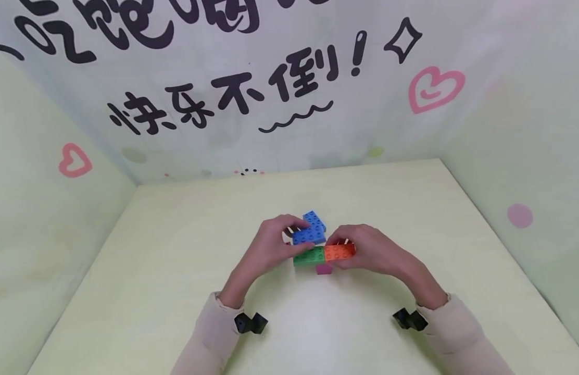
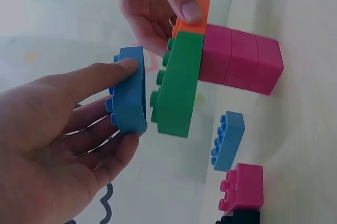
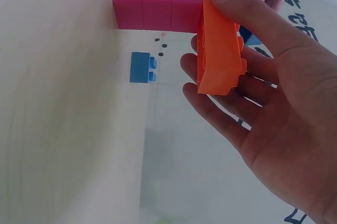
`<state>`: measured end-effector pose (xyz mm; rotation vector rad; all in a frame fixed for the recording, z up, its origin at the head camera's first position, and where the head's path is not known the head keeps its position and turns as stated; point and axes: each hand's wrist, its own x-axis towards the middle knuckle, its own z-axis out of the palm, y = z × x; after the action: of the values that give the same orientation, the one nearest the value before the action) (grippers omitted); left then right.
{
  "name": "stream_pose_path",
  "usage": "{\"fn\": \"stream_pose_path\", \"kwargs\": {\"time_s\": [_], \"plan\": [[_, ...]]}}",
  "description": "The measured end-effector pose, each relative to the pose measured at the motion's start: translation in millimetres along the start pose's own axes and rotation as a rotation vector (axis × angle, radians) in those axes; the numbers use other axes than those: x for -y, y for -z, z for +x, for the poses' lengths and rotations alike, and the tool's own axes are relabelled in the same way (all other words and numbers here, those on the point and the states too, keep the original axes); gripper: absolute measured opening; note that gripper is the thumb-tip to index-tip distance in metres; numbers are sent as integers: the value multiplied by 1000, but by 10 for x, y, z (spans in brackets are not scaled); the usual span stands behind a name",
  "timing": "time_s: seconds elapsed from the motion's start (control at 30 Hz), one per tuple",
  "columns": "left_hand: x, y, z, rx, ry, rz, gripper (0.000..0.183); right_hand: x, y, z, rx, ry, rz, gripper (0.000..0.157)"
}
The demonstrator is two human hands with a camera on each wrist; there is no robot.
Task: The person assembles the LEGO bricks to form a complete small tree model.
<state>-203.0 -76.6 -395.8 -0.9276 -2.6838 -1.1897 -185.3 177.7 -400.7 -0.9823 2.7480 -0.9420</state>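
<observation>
My left hand [image 1: 273,242] pinches a blue brick [image 2: 128,90] between thumb and fingers, just above a green brick [image 2: 180,84], with a gap showing between the two in the left wrist view. The green brick sits end to end with an orange brick [image 3: 218,50], both on top of an upright stack of three magenta bricks [image 2: 241,58]. My right hand [image 1: 371,249] grips the orange brick, thumb on its near side and fingers behind. Studs on the green and orange bricks face up.
On the table [image 1: 177,250] behind the stack lies another blue brick [image 2: 229,141]. A pink brick [image 2: 248,186] and a black piece [image 2: 243,217] stand farther left, seen in the left wrist view. Printed walls [image 1: 214,151] enclose the table at the back and sides.
</observation>
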Motion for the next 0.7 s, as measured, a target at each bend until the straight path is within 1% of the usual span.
{"fn": "stream_pose_path", "kwargs": {"time_s": [0.03, 0.1, 0.2, 0.33, 0.53, 0.7], "plan": [[-29, -5, -12, 27, -26, -2, 36, -1, 8, 2, -1, 4, 2, 35], [-73, -28, -25, 74, -53, 6, 36, -4, 16, 5, -3, 4, -1, 35], [-97, -60, -37, 113, -57, 29, 36, -6, 10, 11, -2, 4, -4, 35], [-90, -77, -57, 125, -53, 29, 36, -5, -6, 19, -5, 7, -10, 36], [-88, -72, -60, 126, -64, 33, 35, -8, 0, 34, -13, 18, -34, 36], [-91, -82, -67, 127, -63, 43, 34, -5, -11, 43, -9, 8, -42, 37]]}}
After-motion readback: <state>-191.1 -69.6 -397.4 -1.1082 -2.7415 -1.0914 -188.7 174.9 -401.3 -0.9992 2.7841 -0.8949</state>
